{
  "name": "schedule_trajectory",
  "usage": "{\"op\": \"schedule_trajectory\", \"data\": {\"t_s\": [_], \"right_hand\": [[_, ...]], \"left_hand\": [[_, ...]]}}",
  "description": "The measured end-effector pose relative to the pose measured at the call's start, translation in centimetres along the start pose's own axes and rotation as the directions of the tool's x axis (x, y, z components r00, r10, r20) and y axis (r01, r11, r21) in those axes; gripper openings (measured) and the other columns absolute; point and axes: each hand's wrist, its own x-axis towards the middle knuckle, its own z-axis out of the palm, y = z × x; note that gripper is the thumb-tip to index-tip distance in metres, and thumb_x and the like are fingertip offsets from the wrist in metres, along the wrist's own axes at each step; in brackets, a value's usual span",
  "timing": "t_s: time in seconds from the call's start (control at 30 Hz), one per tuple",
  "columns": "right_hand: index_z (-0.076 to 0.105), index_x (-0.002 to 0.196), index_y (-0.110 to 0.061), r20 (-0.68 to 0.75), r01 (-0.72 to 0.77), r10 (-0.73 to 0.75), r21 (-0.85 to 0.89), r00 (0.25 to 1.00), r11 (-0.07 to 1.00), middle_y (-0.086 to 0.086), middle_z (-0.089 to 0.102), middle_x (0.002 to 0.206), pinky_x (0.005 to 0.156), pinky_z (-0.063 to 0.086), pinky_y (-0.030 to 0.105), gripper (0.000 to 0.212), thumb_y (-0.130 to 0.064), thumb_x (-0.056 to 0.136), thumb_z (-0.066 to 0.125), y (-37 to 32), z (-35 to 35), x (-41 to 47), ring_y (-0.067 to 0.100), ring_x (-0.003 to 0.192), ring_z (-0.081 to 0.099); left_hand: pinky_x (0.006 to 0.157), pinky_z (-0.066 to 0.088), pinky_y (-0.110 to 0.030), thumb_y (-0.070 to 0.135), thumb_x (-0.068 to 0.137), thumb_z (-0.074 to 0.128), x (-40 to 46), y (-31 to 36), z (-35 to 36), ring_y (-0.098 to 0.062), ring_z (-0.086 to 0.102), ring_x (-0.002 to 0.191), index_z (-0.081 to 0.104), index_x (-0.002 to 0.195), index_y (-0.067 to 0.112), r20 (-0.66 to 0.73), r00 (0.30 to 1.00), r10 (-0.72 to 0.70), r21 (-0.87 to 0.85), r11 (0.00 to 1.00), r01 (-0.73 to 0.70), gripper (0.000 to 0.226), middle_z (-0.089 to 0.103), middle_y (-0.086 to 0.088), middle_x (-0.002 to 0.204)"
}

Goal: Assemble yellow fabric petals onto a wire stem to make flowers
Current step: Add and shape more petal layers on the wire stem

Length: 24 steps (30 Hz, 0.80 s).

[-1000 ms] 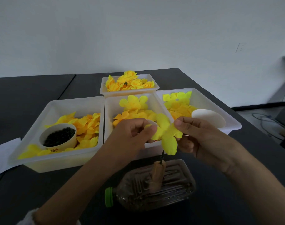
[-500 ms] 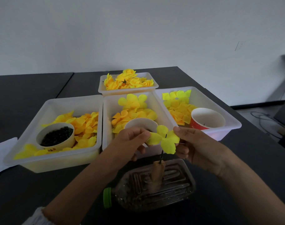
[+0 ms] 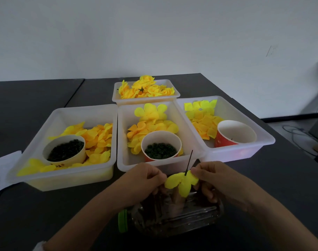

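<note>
Two hands on one piece: left hand (image 3: 145, 180) and right hand (image 3: 211, 178) each pinch an opposite edge of the bright yellow multi-lobed fabric petal piece (image 3: 181, 182). Thin dark wire stem (image 3: 189, 163) is already through its centre, tip sticking up and leaning right. Petal sits low on the wire, just above the clear plastic bottle with green cap (image 3: 172, 214) lying on its side on the dark grey table (image 3: 37, 214). What holds the wire's lower end is hidden behind petal and fingers.

Risks, as I read it:
- Uneven pull from the two pinches likely tears or stretches the centre hole, so the petal sits loose.
- Wire is slim and leaning; side load while sliding the petal could bend it or pop it out of its base.
- One lobe hangs folded down; it may get trapped under the next layer.
- White plastic middle bin of yellow petals (image 3: 190, 134) is just beyond the knuckles, with a red paper cup of small dark green rings (image 3: 161, 150) near its front wall. A forward jerk could knock it.
</note>
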Motion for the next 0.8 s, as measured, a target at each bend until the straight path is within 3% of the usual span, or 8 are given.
{"op": "schedule_trajectory", "data": {"t_s": [0.13, 0.23, 0.3, 0.37, 0.53, 0.63, 0.7, 0.8], "right_hand": [[0.061, 0.089, -0.017, -0.32, 0.024, -0.124, -0.299, 0.939, 0.954, -0.002, 0.067, 0.073, 0.05, 0.04, 0.021, 0.023, -0.036, 0.097, 0.051, -1.2, -1.0, 1.0, 0.003, 0.047, 0.052], [0.059, 0.082, -0.021, -0.466, 0.206, -0.398, -0.411, 0.79, 0.888, -0.002, 0.064, 0.075, 0.055, 0.038, 0.021, 0.012, -0.027, 0.092, 0.058, -2.9, -0.9, 2.7, 0.009, 0.06, 0.056], [0.06, 0.08, -0.022, -0.376, 0.307, -0.552, -0.541, 0.744, 0.783, -0.005, 0.064, 0.074, 0.056, 0.04, 0.019, 0.011, -0.018, 0.09, 0.061, -4.4, -0.2, 4.6, 0.011, 0.067, 0.06], [0.065, 0.085, -0.02, -0.179, 0.345, -0.621, -0.699, 0.763, 0.626, -0.001, 0.067, 0.079, 0.058, 0.04, 0.02, 0.011, -0.01, 0.088, 0.059, -5.8, 0.7, 6.9, 0.015, 0.072, 0.06], [0.068, 0.101, -0.01, 0.294, 0.408, -0.371, -0.869, 0.881, 0.279, 0.006, 0.067, 0.099, 0.08, 0.048, 0.032, 0.016, -0.009, 0.088, 0.059, -6.8, 1.8, 11.9, 0.021, 0.092, 0.06], [0.064, 0.112, -0.017, 0.367, 0.448, -0.319, -0.862, 0.874, 0.235, -0.003, 0.063, 0.104, 0.082, 0.052, 0.032, 0.023, -0.015, 0.089, 0.059, -6.1, 2.8, 13.5, 0.014, 0.093, 0.06], [0.063, 0.114, -0.013, 0.35, 0.425, -0.301, -0.874, 0.887, 0.234, 0.002, 0.063, 0.108, 0.087, 0.05, 0.034, 0.023, -0.015, 0.092, 0.056, -5.7, 3.4, 14.3, 0.018, 0.099, 0.059], [0.063, 0.11, -0.007, 0.303, 0.355, -0.283, -0.922, 0.91, 0.154, 0.008, 0.063, 0.106, 0.081, 0.046, 0.031, 0.022, -0.013, 0.094, 0.05, -5.5, 4.0, 15.4, 0.023, 0.099, 0.058]], "left_hand": [[0.068, 0.043, -0.004, 0.054, 0.091, 0.044, -1.0, 1.6, 1.1, 0.018, 0.052, 0.093, 0.058, 0.106, 0.042, -0.314, 0.942, 0.117, -0.022, 0.991, -0.13, 0.023, 0.061, 0.028, 0.098], [0.08, 0.047, -0.011, 0.048, 0.09, 0.055, -0.9, 3.1, 2.8, 0.013, 0.053, 0.105, 0.055, 0.115, 0.045, -0.358, 0.907, 0.222, -0.078, 0.961, -0.266, 0.025, 0.059, 0.027, 0.112], [0.085, 0.047, -0.016, 0.037, 0.092, 0.06, -0.3, 3.9, 4.1, 0.007, 0.057, 0.103, 0.058, 0.111, 0.038, -0.342, 0.91, 0.233, -0.113, 0.951, -0.286, 0.02, 0.063, 0.022, 0.109], [0.08, 0.046, -0.012, 0.028, 0.093, 0.06, 0.2, 4.3, 5.1, 0.005, 0.058, 0.095, 0.061, 0.1, 0.031, -0.33, 0.916, 0.226, -0.125, 0.952, -0.28, 0.008, 0.066, 0.016, 0.098], [0.074, 0.044, -0.006, 0.022, 0.095, 0.055, 0.6, 3.0, 6.3, 0.007, 0.057, 0.089, 0.063, 0.092, 0.029, -0.216, 0.948, 0.233, -0.107, 0.96, -0.26, 0.011, 0.062, 0.022, 0.094], [0.079, 0.048, -0.016, 0.027, 0.096, 0.054, 0.9, 2.5, 6.6, 0.005, 0.059, 0.089, 0.059, 0.091, 0.035, -0.223, 0.948, 0.229, -0.081, 0.964, -0.252, 0.011, 0.063, 0.02, 0.095], [0.083, 0.05, -0.024, 0.029, 0.096, 0.055, 1.0, 2.4, 6.8, 0.0, 0.059, 0.089, 0.058, 0.09, 0.035, -0.238, 0.945, 0.226, -0.063, 0.967, -0.247, 0.009, 0.065, 0.015, 0.094], [0.072, 0.041, -0.012, 0.034, 0.096, 0.055, 0.8, 2.4, 6.7, 0.004, 0.057, 0.082, 0.055, 0.083, 0.038, -0.237, 0.931, 0.278, -0.065, 0.952, -0.301, 0.014, 0.061, 0.02, 0.084]]}}
